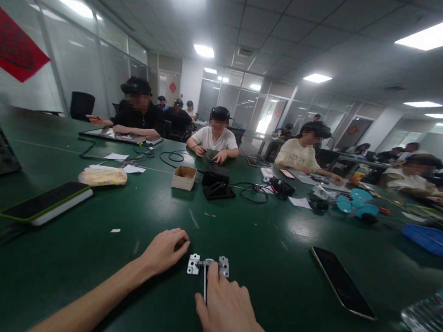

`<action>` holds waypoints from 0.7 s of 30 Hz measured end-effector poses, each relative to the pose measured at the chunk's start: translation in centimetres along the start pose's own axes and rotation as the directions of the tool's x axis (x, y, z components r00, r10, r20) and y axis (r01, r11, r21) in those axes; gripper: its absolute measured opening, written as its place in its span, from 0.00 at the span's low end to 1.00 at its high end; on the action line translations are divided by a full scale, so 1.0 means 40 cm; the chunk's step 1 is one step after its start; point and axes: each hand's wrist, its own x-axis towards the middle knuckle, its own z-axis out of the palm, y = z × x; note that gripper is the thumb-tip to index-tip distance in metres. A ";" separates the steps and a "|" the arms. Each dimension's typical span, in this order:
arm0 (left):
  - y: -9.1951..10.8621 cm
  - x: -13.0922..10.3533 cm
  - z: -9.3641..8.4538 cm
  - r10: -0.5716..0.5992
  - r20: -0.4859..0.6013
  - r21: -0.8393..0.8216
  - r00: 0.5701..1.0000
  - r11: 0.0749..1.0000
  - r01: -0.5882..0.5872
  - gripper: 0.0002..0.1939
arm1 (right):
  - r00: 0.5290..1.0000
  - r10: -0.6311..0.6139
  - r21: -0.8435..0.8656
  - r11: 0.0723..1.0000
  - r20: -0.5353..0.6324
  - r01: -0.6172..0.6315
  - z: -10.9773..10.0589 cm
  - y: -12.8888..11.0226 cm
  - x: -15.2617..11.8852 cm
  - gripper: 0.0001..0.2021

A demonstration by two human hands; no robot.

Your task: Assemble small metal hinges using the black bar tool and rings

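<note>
A T-shaped metal hinge bracket (193, 264) lies on the green table before me. Its two silver end plates have holes, and a long narrow bar runs from its middle towards me. Over that bar lies my right hand (230, 306), index finger pressed along it near the crosspiece and thumb down its left side. The palm hides part of the bar. Just left of the bracket, my left hand (165, 250) rests on the table, apart from the metal. Its fingers are curled and the thumb is bent in towards the index finger, with nothing visible between them.
A phone (343, 282) and a clear bottle (433, 319) are at right, beyond them a blue tray (434, 240) and blue fan blades (358, 203). Ahead stand a small box (183, 178) and black device (216, 178). A green-edged device (48, 200) lies left. People sit opposite.
</note>
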 end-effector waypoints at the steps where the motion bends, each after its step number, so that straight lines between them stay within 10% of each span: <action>1: -0.002 0.001 -0.001 -0.002 0.000 0.001 1.000 1.000 0.002 0.12 | 1.000 -0.007 -0.011 1.000 -0.002 0.007 0.005 0.002 0.004 0.28; 13: -0.025 0.010 0.016 0.018 0.016 -0.010 1.000 1.000 -0.018 0.09 | 0.964 -0.052 0.107 0.991 -0.261 0.082 0.007 0.091 0.007 0.10; 21: -0.024 0.009 0.010 0.008 0.045 -0.020 0.999 1.000 -0.007 0.10 | 0.901 0.140 0.064 0.990 -0.411 -0.125 -0.042 0.331 0.109 0.05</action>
